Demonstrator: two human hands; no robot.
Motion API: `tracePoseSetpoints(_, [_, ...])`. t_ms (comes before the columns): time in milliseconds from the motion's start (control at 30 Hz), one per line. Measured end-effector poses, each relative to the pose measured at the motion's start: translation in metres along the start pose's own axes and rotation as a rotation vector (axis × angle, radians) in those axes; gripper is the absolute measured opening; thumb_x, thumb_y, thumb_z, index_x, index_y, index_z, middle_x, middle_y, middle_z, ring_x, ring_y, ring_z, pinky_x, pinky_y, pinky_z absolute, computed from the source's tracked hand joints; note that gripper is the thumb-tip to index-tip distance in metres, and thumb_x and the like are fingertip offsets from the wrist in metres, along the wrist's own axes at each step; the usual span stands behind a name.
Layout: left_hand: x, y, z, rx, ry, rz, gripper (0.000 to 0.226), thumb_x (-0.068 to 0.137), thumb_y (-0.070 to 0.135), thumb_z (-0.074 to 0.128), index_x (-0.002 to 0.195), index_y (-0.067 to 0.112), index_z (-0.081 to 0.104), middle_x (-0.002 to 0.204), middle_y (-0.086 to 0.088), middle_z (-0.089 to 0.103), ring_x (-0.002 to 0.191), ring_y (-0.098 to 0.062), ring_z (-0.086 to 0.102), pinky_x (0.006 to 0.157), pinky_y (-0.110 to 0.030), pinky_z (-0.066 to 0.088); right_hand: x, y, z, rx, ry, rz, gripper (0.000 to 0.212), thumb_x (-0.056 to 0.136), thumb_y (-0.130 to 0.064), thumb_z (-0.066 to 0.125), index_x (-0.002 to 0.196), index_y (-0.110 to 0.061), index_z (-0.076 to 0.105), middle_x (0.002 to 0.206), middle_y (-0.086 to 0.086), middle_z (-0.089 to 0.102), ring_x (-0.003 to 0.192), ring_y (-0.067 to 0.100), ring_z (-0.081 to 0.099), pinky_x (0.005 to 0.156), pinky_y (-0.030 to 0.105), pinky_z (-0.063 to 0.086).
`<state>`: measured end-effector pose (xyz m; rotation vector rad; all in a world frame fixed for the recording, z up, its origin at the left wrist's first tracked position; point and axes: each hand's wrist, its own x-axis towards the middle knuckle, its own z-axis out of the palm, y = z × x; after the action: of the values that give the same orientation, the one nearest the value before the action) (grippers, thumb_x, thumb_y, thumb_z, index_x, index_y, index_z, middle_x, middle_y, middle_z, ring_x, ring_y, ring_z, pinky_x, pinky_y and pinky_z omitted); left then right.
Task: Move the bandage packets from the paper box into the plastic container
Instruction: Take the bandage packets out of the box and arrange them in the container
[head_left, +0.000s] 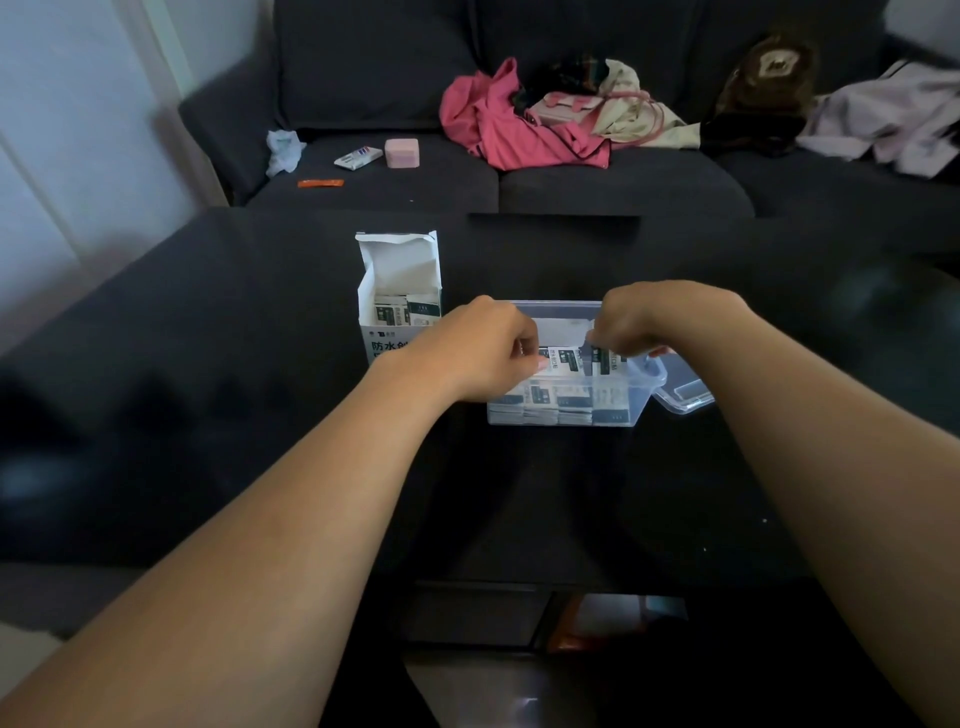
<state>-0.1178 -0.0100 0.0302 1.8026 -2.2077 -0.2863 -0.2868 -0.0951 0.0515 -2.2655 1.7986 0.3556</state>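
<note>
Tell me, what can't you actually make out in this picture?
Head view only:
- Fingertips of the left hand and right hand: curled under, hidden by the hands.
- How many bandage packets they hold: covered.
- Count left in the paper box: its walls hide it.
- Plastic container near-left corner: behind the left hand.
- Packet print: too small.

The left hand (480, 353) covers the near left corner of the plastic container (613, 415), and its fingertips are tucked out of sight behind the packets (563, 358) it reaches into. The right hand (649, 319) hides its own fingers too — how many packets either hand holds cannot be told. The paper box (397, 291) has its lower front masked by the left wrist, so its printing is cut short. The container's lid (685, 395) shows only partly — and the sofa (623, 182) clutter is blurred.
</note>
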Motion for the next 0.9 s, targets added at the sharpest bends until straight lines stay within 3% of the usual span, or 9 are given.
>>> tracePoseSetpoints(67, [0.000,0.000,0.000,0.000,0.000,0.002,0.024,0.098,0.041,0.061,0.109,0.024,0.074,0.090,0.009,0.059,0.086,-0.013,0.060,0.070,-0.026,0.040,0.000,0.003,-0.001,-0.008,-0.036,-0.010,0.016,0.103,-0.030,0.050,0.098,-0.016,0.056,0.095,0.006,0.062,0.083,0.020,0.063,0.084,0.037,0.055])
tracePoseSetpoints(133, [0.000,0.000,0.000,0.000,-0.001,0.003,0.023,0.098,0.041,0.062,0.110,0.024,0.073,0.094,0.008,0.061,0.088,-0.013,0.061,0.071,-0.026,0.042,-0.001,0.006,-0.002,-0.021,-0.057,-0.020,0.017,0.104,-0.027,0.046,0.091,-0.016,0.051,0.083,0.004,0.056,0.069,0.016,0.056,0.065,0.032,0.050])
tracePoseSetpoints(233, [-0.001,0.001,0.000,0.002,-0.002,0.001,0.024,0.098,0.041,0.062,0.111,0.024,0.073,0.098,0.007,0.063,0.090,-0.015,0.063,0.073,-0.028,0.044,-0.003,0.008,-0.003,-0.014,-0.084,-0.011,0.014,0.104,-0.023,0.043,0.105,-0.014,0.054,0.077,0.005,0.052,0.058,0.015,0.048,0.051,0.030,0.041])
tracePoseSetpoints(367, [-0.001,0.001,0.000,0.007,0.007,0.006,0.024,0.098,0.041,0.061,0.111,0.024,0.073,0.100,0.006,0.063,0.091,-0.014,0.062,0.074,-0.028,0.045,0.002,0.011,-0.002,0.011,-0.103,-0.017,0.027,0.102,-0.022,0.047,0.120,-0.006,0.060,0.077,0.007,0.054,0.057,0.016,0.045,0.051,0.029,0.040])
tracePoseSetpoints(600, [0.000,0.001,0.001,0.019,0.020,0.017,0.023,0.100,0.039,0.059,0.112,0.024,0.072,0.098,0.004,0.062,0.093,-0.018,0.063,0.078,-0.032,0.049,0.004,0.013,-0.003,0.008,-0.082,-0.033,0.023,0.101,-0.014,0.046,0.114,-0.006,0.063,0.076,0.009,0.054,0.054,0.016,0.042,0.047,0.028,0.037])
tracePoseSetpoints(733, [-0.001,0.000,-0.003,-0.005,0.009,0.050,0.021,0.100,0.038,0.059,0.112,0.026,0.072,0.104,0.004,0.067,0.097,-0.016,0.064,0.086,-0.034,0.053,-0.001,0.010,-0.014,0.036,0.005,-0.111,0.020,0.100,-0.017,0.051,0.110,-0.010,0.067,0.090,0.005,0.067,0.063,0.017,0.056,0.055,0.029,0.045])
tracePoseSetpoints(800, [-0.001,-0.002,-0.010,-0.063,0.104,0.096,0.016,0.096,0.036,0.064,0.104,0.027,0.073,0.098,0.006,0.071,0.091,-0.013,0.066,0.086,-0.040,0.057,-0.004,0.004,-0.020,0.104,0.110,-0.239,0.019,0.098,-0.016,0.055,0.108,-0.015,0.071,0.098,0.005,0.072,0.068,0.014,0.064,0.060,0.025,0.050])
tracePoseSetpoints(900, [-0.005,-0.015,-0.033,-0.264,0.579,0.042,0.009,0.084,0.030,0.068,0.088,0.024,0.073,0.074,0.009,0.069,0.066,-0.006,0.064,0.069,-0.033,0.057,-0.016,-0.018,-0.024,0.332,0.365,-0.490,0.017,0.092,-0.013,0.065,0.101,-0.018,0.078,0.093,-0.003,0.076,0.066,-0.004,0.062,0.061,0.010,0.047])
